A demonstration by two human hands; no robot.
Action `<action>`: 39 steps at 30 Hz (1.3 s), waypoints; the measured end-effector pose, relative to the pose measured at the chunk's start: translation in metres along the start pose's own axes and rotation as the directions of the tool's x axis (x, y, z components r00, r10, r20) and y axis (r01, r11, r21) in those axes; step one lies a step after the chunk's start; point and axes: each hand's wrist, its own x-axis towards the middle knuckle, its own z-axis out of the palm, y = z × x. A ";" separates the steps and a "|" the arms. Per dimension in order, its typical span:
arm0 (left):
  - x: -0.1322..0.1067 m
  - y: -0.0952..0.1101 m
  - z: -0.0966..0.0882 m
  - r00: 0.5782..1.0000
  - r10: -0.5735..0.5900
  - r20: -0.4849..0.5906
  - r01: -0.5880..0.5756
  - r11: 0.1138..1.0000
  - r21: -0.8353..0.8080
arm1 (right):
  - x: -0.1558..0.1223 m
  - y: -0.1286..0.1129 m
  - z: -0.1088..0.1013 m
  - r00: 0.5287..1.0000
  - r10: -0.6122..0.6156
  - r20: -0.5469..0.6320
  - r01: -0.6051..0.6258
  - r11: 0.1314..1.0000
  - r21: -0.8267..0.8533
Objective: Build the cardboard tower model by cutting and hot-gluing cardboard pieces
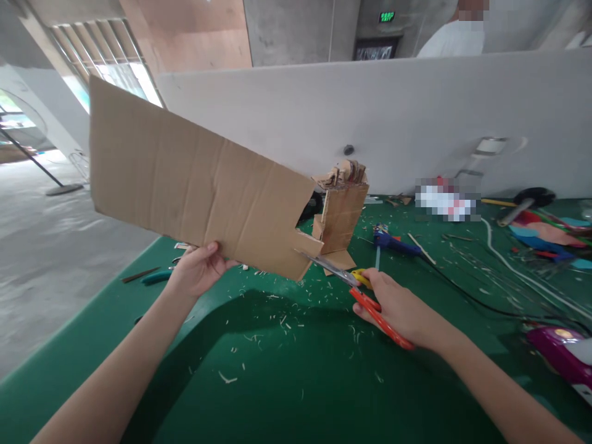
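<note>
A large piece of corrugated cardboard (pixel 185 179) is tilted up above the table, with my left hand (pixel 198 269) pinching its lower edge. My right hand (pixel 393 302) grips a pair of scissors (pixel 342 272) with one yellow and one red handle. Their blades point left and lie at the cardboard's right end, where a narrow strip stands beside a cut-out notch. Just behind that end, an upright cardboard structure (pixel 345 216) stands on the table, topped by several rough cardboard pieces. The cardboard sheet partly hides a dark object behind it.
Paper scraps litter the green table (pixel 277 370). To the right lie a blue glue gun (pixel 398 243) with a black cable, a white cord (pixel 509 265) and a purple device (pixel 562 351). Teal-handled pliers (pixel 157 277) lie left. A white partition (pixel 287 117) closes the back; a person (pixel 456 37) is beyond it.
</note>
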 end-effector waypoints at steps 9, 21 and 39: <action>-0.001 -0.009 -0.002 0.994 -0.100 -0.054 0.098 0.995 -0.030 | -0.002 -0.002 0.000 1.000 0.028 0.009 -0.028 0.999 -0.024; 0.000 -0.010 0.001 0.999 -0.023 -0.030 0.023 1.000 0.006 | -0.002 0.007 0.003 1.000 -0.002 0.005 0.002 1.000 -0.001; -0.001 -0.014 0.001 0.997 -0.056 -0.054 0.059 0.997 0.053 | -0.002 0.004 0.001 1.000 -0.009 0.022 0.010 0.998 -0.067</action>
